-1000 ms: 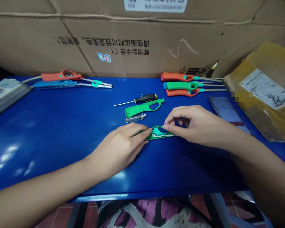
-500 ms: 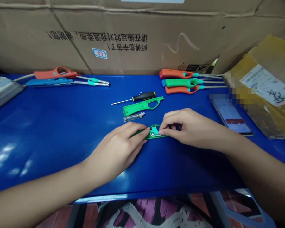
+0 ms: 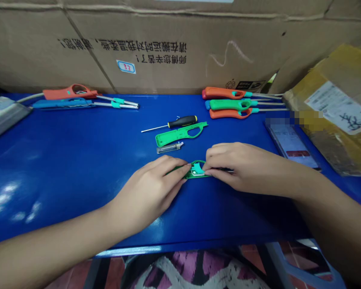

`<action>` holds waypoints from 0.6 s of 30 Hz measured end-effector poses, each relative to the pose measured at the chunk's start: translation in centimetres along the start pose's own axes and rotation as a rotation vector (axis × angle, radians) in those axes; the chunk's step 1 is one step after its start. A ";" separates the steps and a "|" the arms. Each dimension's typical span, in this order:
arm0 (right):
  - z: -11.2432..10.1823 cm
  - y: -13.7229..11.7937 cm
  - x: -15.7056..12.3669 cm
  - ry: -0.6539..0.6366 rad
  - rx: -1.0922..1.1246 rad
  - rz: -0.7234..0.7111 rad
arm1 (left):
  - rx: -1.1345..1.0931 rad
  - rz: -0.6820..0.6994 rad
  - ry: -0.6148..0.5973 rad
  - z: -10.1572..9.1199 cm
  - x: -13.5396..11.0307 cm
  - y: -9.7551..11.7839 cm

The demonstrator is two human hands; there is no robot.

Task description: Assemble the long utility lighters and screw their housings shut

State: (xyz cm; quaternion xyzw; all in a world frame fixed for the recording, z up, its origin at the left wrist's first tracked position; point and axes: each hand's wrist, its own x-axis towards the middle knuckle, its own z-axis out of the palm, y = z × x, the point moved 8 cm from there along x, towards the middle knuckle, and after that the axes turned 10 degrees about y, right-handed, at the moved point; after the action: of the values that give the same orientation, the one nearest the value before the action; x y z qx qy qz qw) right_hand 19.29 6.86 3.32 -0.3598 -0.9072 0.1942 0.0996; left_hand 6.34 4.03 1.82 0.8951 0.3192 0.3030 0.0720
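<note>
Where pressed down by the left hand [image 3: 155, 180]: green half-shell [image 3: 191, 176] of thin moulded plastic, rounded loop toward the right, lying on the glossy blue bench [image 3: 78, 176] near the middle of its near side.
Left fingers: bunched close, holding the half-shell by its left part.
Right hand [image 3: 239, 164]: fingers drawn narrow at the loop, touching or just beside the curved teal trigger [image 3: 197, 169]; contents of the pinch hidden, impossible to tell.
Loose half-shell [image 3: 176, 135]: hollow green plastic, ribbed inside, just beyond the hands.
Clear tank [image 3: 168, 148]: smooth, transparent, tubular, between both shells.
Screwdriver [image 3: 183, 121]: rounded black-and-yellow handle, slim straight metal shaft toward the left.
Far left: orange lighter [image 3: 60, 94] and blue lighter [image 3: 60, 104], slender metal tubes.
Far edge: creased matte cardboard [image 3: 156, 76].
</note>
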 end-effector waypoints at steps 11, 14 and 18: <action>0.2 2.1 -0.1 0.038 0.073 0.276 | -0.109 -0.129 -0.053 0.3 0.3 -0.9; -0.3 2.3 0.2 0.124 0.160 0.281 | -0.163 -0.174 -0.051 0.2 0.6 -1.1; -0.9 1.1 0.5 0.223 0.177 0.168 | -0.192 -0.194 -0.033 0.0 0.7 -1.3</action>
State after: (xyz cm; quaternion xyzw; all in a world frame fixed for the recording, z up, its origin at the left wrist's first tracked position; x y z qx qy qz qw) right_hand 19.88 8.16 3.71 -0.4434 -0.8367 0.2398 0.2142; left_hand 6.10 5.51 1.77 0.8538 0.3727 0.3089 0.1916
